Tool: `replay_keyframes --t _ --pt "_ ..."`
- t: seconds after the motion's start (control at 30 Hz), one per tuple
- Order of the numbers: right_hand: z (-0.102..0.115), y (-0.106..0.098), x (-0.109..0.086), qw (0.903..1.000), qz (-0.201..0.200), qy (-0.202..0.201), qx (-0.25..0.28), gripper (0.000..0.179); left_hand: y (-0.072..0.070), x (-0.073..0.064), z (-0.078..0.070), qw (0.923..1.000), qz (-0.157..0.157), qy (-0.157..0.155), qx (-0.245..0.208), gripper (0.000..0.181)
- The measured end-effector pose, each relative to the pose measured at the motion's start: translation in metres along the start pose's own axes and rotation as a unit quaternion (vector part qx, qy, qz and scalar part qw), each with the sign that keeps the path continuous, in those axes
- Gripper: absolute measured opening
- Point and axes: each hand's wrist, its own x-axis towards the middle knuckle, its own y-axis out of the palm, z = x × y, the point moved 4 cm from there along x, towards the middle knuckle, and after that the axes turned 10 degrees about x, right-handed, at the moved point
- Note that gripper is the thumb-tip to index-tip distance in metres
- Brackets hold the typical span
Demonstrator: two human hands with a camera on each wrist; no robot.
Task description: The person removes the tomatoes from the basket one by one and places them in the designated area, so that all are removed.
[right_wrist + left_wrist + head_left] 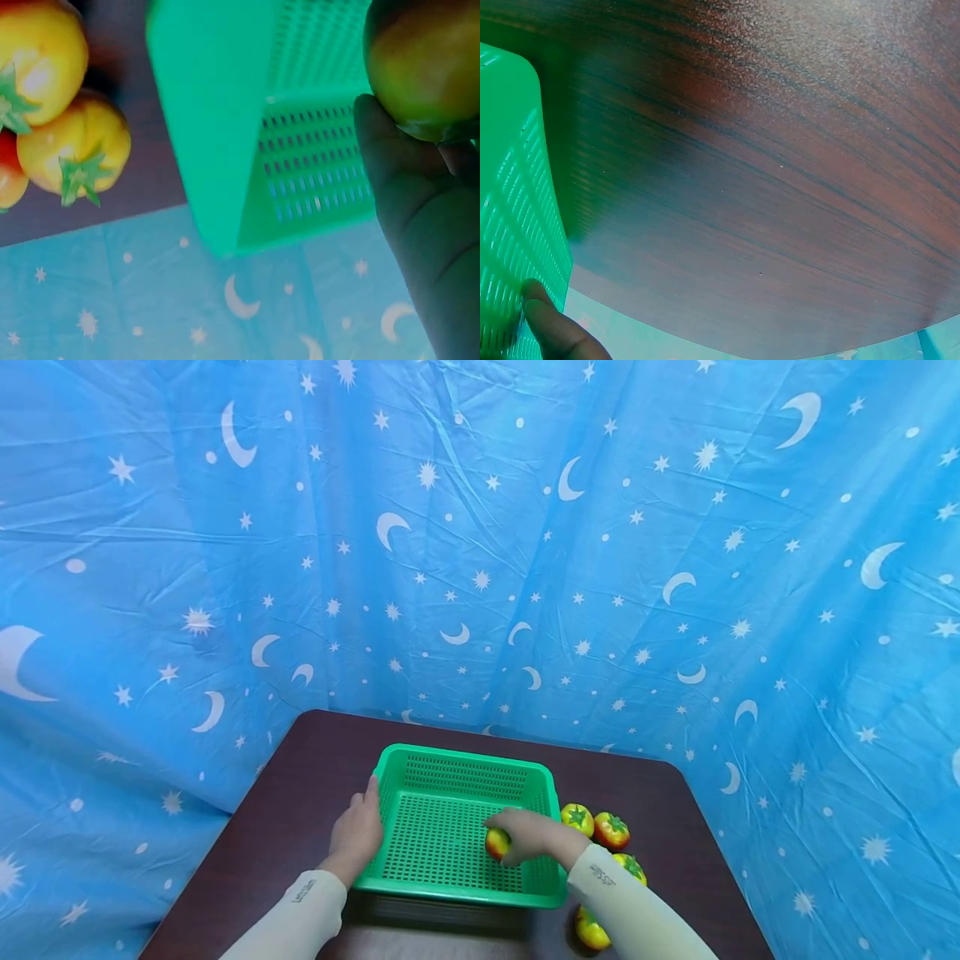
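Note:
A green plastic basket (457, 893) with slotted walls stands on the dark table. At its left side, my left hand (358, 831) grips the rim, and a finger (547, 322) lies against the outer wall in the left wrist view. My right hand (528, 835) reaches over the right rim and holds a red-and-yellow tomato (496, 843) above the basket's floor. Close up in the right wrist view, that tomato (427, 67) sits in the fingers, partly out of the picture. The basket's slotted floor shows no other tomato in the head view.
Several more tomatoes with green leafy tops lie right of the basket: one yellow tomato (577, 818), a redder tomato (611, 832), others partly under the right forearm. The brown table (262, 835) ends at a blue curtain (480, 568) with moons and stars.

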Motion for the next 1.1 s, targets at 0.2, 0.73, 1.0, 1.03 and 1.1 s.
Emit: replay_keyframes --t 0.2,0.73,1.0,1.03,1.1 --pt "-0.004 -0.019 -0.014 0.9982 -0.044 -0.022 0.034 0.065 0.000 0.002 0.002 1.0000 -0.001 -0.002 0.001 0.063" --pt "-0.029 -0.045 -0.052 0.9896 -0.121 0.004 0.076 0.065 0.002 0.002 0.003 1.0000 -0.001 -0.008 0.000 0.065" --pt "-0.041 -0.052 -0.081 0.9841 -0.149 0.025 0.093 0.066 0.002 0.002 0.001 0.9999 0.008 -0.008 -0.008 0.063" --pt "-0.043 -0.052 -0.085 0.9833 -0.153 0.026 0.096 0.066 0.002 0.002 0.001 0.9999 0.009 -0.008 -0.008 0.063" --pt "-0.047 -0.052 -0.091 0.9815 -0.160 0.028 0.101 0.064 0.002 0.001 0.002 0.9999 0.009 -0.009 -0.009 0.064"
